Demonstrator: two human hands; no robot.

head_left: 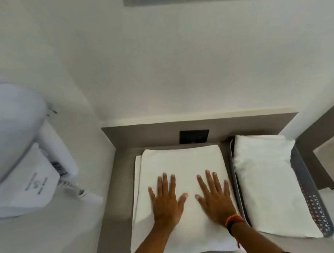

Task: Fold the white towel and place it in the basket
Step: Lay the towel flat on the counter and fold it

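A wall-mounted hair dryer [15, 141] hangs at far left, well apart from the work. On the grey counter [115, 189] lies the white towel [180, 165], folded flat, a lower layer showing along its left edge. The left hand [165, 201] and right hand [216, 198] rest palm-down on it, fingers spread and gripping nothing, apparently pressing the fold smooth. Just beside the towel's right edge sits the basket [310, 205], already holding a folded towel [264, 178]; room above it looks open.

Two white towels [179, 165] [264, 178], one grey basket [314, 211] at right, two hands [165, 202] [216, 199], one wall hairdryer [14, 137] at left, one dark socket [194, 136]
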